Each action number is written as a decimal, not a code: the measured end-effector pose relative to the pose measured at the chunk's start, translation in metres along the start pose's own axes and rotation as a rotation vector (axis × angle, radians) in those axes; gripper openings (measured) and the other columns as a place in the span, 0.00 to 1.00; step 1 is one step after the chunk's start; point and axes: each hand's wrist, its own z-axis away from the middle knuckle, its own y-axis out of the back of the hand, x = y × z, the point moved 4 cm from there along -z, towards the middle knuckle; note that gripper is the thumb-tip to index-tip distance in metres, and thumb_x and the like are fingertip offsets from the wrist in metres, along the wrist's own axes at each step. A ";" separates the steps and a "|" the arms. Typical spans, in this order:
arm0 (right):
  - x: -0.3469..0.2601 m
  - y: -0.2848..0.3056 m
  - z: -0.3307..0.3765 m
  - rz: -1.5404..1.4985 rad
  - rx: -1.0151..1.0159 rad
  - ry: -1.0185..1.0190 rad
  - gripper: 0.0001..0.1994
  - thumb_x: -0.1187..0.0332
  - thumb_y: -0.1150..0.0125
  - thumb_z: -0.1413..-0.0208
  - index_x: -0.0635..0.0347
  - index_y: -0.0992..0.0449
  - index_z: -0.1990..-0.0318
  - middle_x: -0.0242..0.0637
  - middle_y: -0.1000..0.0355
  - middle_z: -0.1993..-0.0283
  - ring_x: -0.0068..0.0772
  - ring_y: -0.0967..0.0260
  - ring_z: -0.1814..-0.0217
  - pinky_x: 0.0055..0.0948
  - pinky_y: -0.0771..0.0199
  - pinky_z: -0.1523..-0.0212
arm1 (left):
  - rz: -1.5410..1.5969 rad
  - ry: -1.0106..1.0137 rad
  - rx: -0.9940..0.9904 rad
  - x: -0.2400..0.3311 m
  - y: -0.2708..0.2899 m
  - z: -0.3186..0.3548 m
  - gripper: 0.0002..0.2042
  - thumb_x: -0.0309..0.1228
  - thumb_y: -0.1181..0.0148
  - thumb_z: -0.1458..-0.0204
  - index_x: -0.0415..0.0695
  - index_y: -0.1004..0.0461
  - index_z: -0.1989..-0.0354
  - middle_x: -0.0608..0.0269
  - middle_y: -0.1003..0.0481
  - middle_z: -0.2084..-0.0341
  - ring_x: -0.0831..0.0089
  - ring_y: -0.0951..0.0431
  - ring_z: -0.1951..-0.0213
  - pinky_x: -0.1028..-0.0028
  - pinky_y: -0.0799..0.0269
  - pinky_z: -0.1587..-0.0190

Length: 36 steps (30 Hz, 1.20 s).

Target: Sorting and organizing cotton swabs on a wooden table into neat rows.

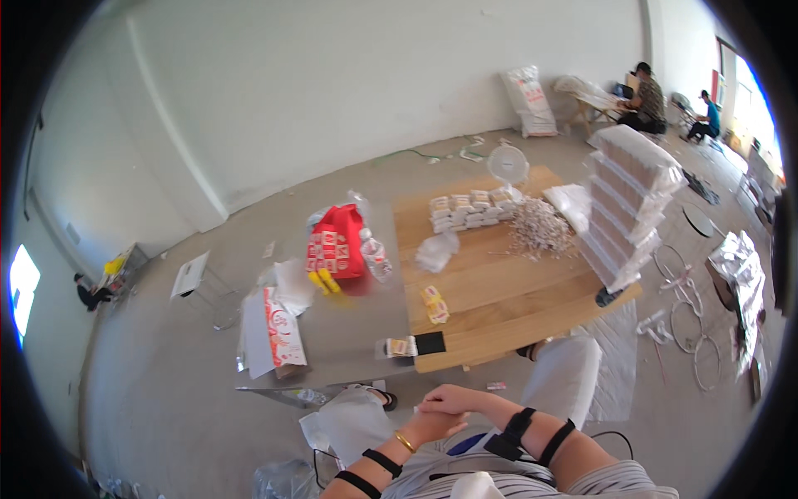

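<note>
My left hand (432,427), with a gold bracelet at its wrist, and my right hand (450,400) are together in front of my body. The right hand lies over the left with its fingers bent. Both look closed; what is between them, if anything, is hidden. Beyond them, at the near table edge, a small wrapped pack (401,347) lies beside a black pad (430,343). Farther in is a yellow-and-white pack (434,305). Rows of similar small packs (471,210) stand at the back, beside a heap of small loose pieces (540,226).
A tall stack of wrapped bundles (625,218) rises at the right of the wooden tabletop (490,291). A white fan (508,165) stands behind. On the grey table at left are a red bag (339,237), a plastic bottle (376,258) and an open box (283,333). Other people sit far off.
</note>
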 end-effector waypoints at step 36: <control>0.239 0.377 0.046 0.680 1.490 -0.987 0.20 0.55 0.39 0.45 0.64 0.27 0.54 0.46 0.31 0.49 0.47 0.36 0.43 0.44 0.38 0.41 | 0.131 0.315 0.346 -0.139 -0.016 -0.152 0.09 0.32 0.38 0.52 0.46 0.32 0.78 0.59 0.34 0.77 0.57 0.29 0.70 0.59 0.35 0.67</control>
